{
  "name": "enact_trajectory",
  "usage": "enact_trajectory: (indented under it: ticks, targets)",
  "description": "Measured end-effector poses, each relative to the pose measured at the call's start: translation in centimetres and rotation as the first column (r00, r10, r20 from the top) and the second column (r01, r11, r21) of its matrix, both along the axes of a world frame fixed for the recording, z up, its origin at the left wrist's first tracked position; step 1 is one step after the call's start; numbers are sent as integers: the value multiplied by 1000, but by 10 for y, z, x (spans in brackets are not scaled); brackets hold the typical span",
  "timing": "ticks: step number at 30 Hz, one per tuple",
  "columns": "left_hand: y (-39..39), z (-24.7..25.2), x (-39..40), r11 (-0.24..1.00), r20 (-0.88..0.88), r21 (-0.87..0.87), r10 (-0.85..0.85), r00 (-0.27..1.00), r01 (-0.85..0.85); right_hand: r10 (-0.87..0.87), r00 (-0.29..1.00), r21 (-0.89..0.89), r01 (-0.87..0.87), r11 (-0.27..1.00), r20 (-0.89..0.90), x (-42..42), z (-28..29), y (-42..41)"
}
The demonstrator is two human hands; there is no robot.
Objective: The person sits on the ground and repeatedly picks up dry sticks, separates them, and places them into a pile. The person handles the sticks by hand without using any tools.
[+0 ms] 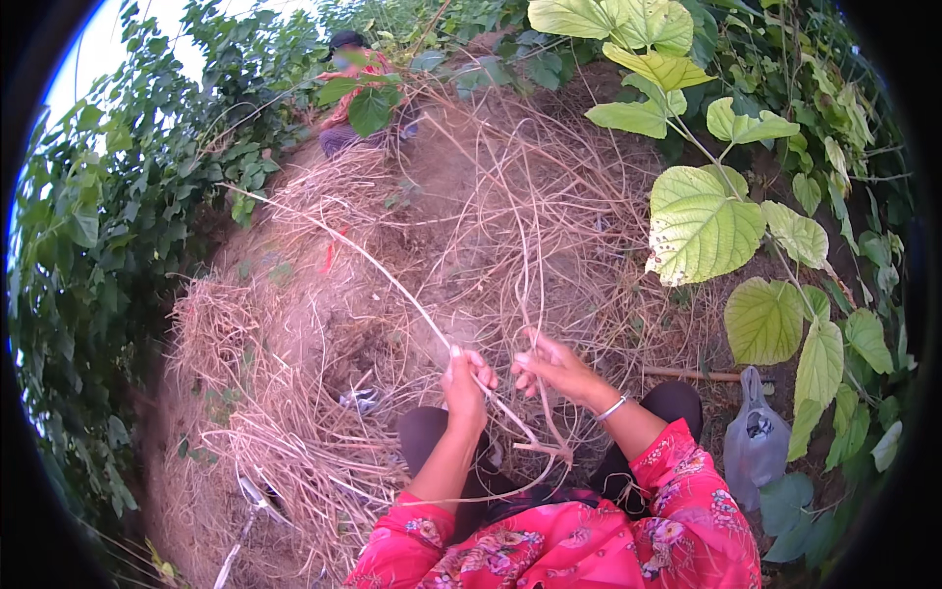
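My left hand (pixel 468 383) is closed around a long pale dry stem (pixel 383 272), which runs up and left over the ground. Its lower end joins a forked woody base (pixel 548 446) in front of my lap. To the right of it, my right hand (pixel 548 366) has its fingers curled round thin stems of the same branching piece, which stretch away up the middle. A metal bangle (pixel 612 408) circles my right wrist. Bundles of cut dry stems (pixel 309 449) lie to the left of my knees.
A person (pixel 357 96) crouches at the far left by a stem heap (pixel 346 180). Loose stems (pixel 567 199) cover the ground ahead. At right are a plastic bag (pixel 756 442), a wooden stick (pixel 692 374) and an overhanging leafy branch (pixel 706 221). A metal-looking tool (pixel 254 493) lies lower left.
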State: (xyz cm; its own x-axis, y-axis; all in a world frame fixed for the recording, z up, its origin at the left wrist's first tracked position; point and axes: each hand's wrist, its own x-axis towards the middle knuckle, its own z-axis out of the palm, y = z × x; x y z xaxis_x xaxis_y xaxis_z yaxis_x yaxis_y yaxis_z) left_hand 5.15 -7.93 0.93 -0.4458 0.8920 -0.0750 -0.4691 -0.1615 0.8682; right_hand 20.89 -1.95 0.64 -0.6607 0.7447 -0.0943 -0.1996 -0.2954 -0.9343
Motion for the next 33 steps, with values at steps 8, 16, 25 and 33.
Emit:
enact_trajectory:
  ticks: [8,16,25,33]
  targets:
    - [-55,-31,-11,986,-39,-155,-72,997,65,-212,968,672,70,737,131,-10,35,-54]
    - [-64,-9,-71,915,-346,-370,-296,890,161,-407,913,751,250,611,26,-37,67,-38]
    - [-79,28,-80,850,-598,-445,-516,614,281,-579,805,848,212,486,130,-34,6,-29]
    - [33,101,-55,982,-326,131,-88,941,137,-525,813,829,101,550,250,-30,15,-53]
